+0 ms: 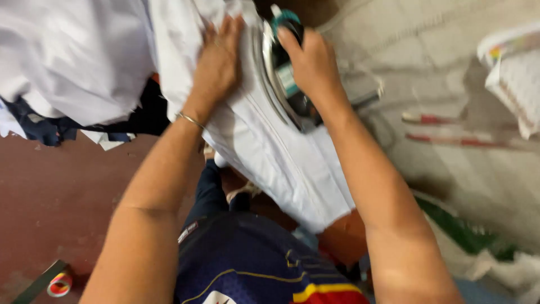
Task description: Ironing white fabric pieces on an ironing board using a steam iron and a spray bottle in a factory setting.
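Head view looks steeply down past the person's dark blue jersey with yellow and red trim (253, 270) to a reddish-brown floor (62, 197). At the far left bottom a small red and white roll of tape (59, 283) lies on that floor, beside a dark strip that is cut off by the frame edge. Above it a heap of white cloth (67, 56) hangs over some dark blue fabric (45, 130), most of which is hidden underneath.

Moving right, the left hand (218, 62), a thin metal bangle at its wrist, lies flat with fingers spread on a white folded garment (270, 152). It seems to press the cloth taut so that it cannot slide or wrinkle. The garment runs diagonally from the top centre down toward the person's waist, draped over an orange-padded edge (343, 236) that shows only at its lower end.

Just right of that, the right hand (312, 65) is wrapped tightly around the handle of a metal-soled clothes iron with teal and black body (284, 79), whose plate rests on the garment. Motion blur smears the iron's outline, and its tip is hard to make out.

At the right, pale sacking (450, 84) covers the surface; blurred red-marked objects and a printed paper at the edge stay unreadable.
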